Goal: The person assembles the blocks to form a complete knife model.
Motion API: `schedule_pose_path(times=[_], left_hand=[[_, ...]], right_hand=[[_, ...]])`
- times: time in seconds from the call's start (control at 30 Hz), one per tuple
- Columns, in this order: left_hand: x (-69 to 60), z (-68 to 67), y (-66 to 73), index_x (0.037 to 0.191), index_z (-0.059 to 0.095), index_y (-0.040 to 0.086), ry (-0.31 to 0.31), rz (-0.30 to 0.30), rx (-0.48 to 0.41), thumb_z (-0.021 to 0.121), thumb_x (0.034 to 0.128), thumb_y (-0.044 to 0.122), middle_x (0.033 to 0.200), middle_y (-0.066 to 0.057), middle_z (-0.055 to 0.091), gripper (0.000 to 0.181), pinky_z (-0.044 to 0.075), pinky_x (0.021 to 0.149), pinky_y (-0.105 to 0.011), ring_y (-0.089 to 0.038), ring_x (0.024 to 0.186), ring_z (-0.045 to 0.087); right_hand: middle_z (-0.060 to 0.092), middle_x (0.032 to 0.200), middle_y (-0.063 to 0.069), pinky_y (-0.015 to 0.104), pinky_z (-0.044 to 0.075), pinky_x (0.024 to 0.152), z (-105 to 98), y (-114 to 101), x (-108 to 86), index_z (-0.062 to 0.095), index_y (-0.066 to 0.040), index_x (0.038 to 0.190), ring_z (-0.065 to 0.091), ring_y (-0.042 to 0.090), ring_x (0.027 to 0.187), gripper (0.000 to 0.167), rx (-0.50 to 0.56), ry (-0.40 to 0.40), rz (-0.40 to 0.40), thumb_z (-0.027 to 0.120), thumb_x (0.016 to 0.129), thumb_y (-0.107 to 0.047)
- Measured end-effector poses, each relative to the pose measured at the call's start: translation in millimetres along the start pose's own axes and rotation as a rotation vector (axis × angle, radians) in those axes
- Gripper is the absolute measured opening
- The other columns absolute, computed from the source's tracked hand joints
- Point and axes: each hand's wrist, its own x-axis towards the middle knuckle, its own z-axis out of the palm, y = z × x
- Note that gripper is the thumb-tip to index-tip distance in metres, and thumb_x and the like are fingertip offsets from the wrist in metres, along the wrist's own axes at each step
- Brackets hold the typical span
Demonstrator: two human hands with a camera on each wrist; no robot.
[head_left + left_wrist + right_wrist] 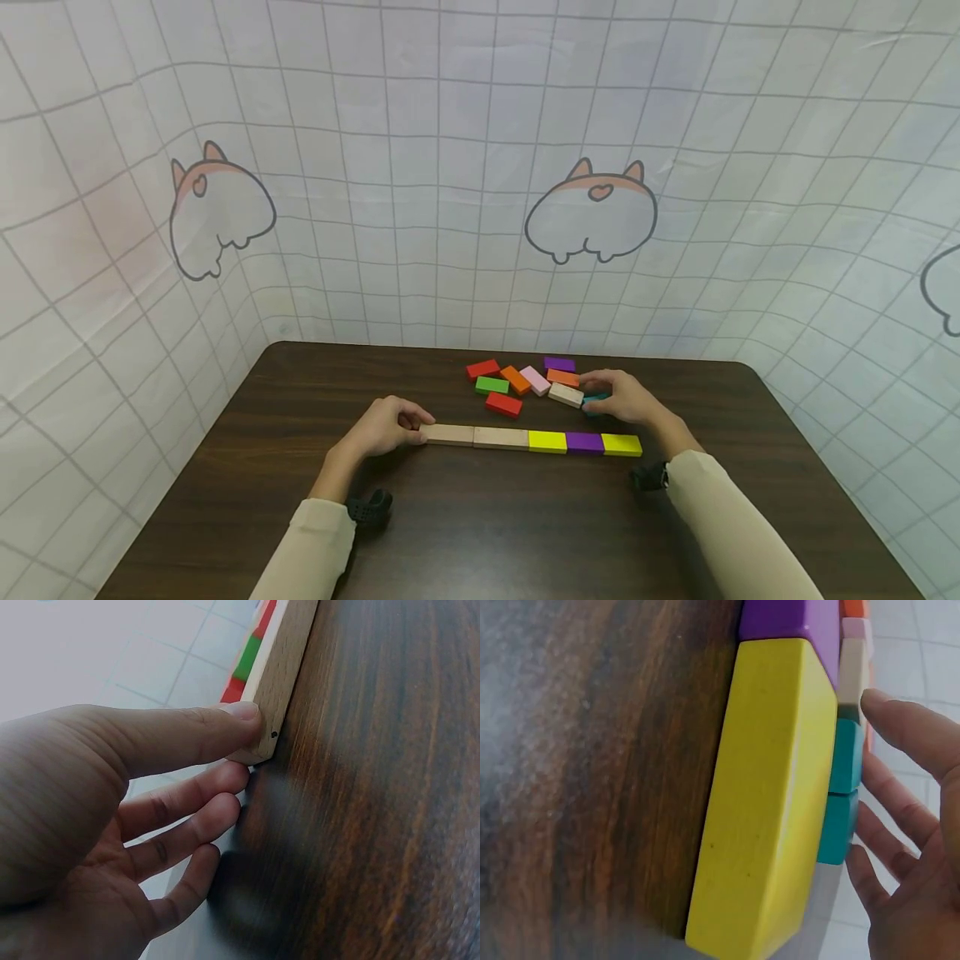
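Row of five blocks (534, 442) on our dark table (487, 525).
Our left hand (382, 427) pinches the leftmost wooden block (448, 434) at its end; our right hand (626, 396), fingers loosely spread, is just beside two teal blocks (843, 757) behind the row's yellow end block (622, 446) (whether it touches them, we cannot tell).

Teal blocks (596, 397) partly hidden, head view
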Motion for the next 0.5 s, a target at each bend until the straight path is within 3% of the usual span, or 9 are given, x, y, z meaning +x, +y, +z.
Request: schedule_pose_path(times=[0.5], left_hand=[[0.1,0.0,0.2,0.105,0.081,0.016,0.004,-0.003,-0.004,0.083,0.0858,0.011,0.086,0.002,0.07,0.02,0.051,0.067,-0.029,-0.012,0.073,0.06]], right_hand=[[0.07,0.122,0.022,0.054,0.052,0.097,11.9,-9.7,16.0,0.066,-0.005,0.133,0.065,0.035,0.111,0.046,-0.125,0.011,0.02,0.079,0.09,-0.013]])
